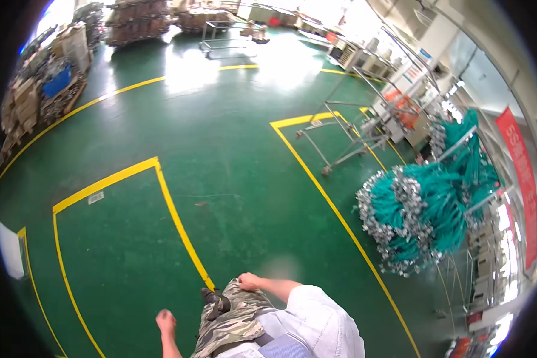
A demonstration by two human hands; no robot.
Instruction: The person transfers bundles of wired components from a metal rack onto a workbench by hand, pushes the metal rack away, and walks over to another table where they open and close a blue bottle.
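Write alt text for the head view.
A person's left hand and right hand, nothing visible in either, above a green floor with yellow lines. At right, teal bundles with silvery ends and a metal frame; at far left, piled boxes.

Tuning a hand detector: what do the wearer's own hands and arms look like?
Left hand and right hand: no gloves visible. Right forearm: bare, no band or cable visible, below a short, loose, whitish sleeve. Left forearm: bare where it shows; no sleeve in view there.
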